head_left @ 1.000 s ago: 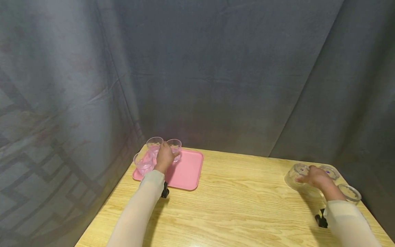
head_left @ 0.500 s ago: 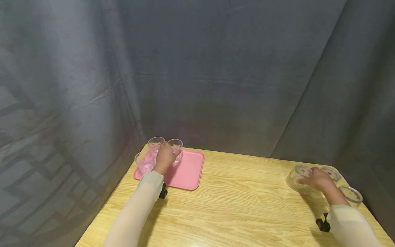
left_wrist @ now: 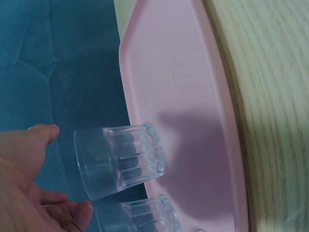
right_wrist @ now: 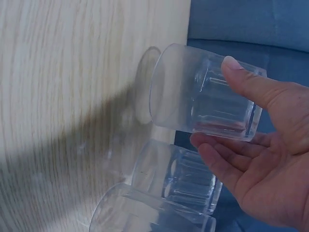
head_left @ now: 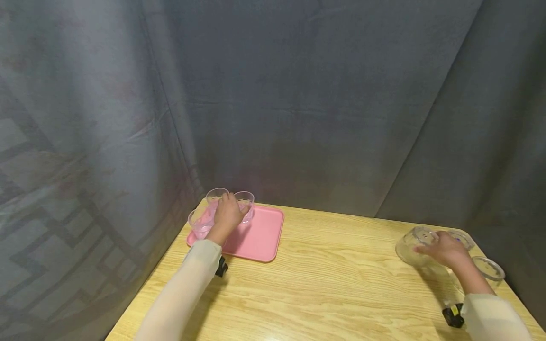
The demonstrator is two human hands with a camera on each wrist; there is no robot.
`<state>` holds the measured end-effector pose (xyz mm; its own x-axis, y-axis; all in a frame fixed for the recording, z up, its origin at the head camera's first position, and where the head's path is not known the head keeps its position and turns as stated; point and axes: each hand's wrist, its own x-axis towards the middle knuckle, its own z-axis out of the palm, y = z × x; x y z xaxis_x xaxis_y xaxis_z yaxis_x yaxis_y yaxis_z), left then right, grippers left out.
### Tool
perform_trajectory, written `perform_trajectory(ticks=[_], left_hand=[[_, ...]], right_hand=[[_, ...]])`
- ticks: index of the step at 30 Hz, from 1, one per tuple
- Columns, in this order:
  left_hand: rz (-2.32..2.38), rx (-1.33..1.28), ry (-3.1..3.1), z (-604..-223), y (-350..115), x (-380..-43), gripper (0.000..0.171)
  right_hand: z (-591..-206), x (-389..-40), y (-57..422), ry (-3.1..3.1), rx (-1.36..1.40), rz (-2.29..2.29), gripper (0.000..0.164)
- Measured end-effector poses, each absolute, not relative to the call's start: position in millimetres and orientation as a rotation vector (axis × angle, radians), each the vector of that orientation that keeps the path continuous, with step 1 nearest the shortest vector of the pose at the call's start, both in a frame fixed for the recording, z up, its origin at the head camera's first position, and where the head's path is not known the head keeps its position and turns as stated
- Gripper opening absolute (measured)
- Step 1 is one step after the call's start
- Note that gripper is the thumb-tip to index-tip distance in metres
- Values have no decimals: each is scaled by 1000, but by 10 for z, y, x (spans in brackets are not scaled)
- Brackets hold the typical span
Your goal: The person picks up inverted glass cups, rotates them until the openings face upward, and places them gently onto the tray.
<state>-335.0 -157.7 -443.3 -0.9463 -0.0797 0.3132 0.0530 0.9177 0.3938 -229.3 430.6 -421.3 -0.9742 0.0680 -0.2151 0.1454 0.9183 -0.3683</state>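
My right hand (right_wrist: 270,140) holds a clear plastic cup (right_wrist: 207,92), thumb on one side and fingers on the other. That cup is upside down and tilted, its rim off the wood at least partly. Two more upturned clear cups, a farther cup (head_left: 460,239) and a nearer cup (head_left: 488,270), stand beside it. On the left, my left hand (head_left: 228,215) hovers over the pink tray (left_wrist: 178,58) by an upright clear cup (left_wrist: 116,159); the left wrist view shows thumb and fingers apart from its rim. Two other upright cups, a back cup (head_left: 216,195) and a front cup (head_left: 200,225), share the tray.
A wooden table (head_left: 324,274) spreads between the tray and the upturned cups. Grey cloth (head_left: 290,104) hangs behind the table and along its left and right sides. Black wrist devices, such as the right one (head_left: 453,315), hang under both cuffs.
The cup in my right hand has tilted and risen slightly. My left hand has shifted slightly, with its fingers loosened at the upright cup. The whole view has drifted a little.
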Motion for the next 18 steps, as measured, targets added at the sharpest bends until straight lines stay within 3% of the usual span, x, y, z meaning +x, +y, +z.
perform_trajectory(ticks=[18], left_hand=[[-764,-180,-2616,-4337,-1559,-3122,70]], right_hand=[[-4148,-1998,4013,2963,179,-878,112]])
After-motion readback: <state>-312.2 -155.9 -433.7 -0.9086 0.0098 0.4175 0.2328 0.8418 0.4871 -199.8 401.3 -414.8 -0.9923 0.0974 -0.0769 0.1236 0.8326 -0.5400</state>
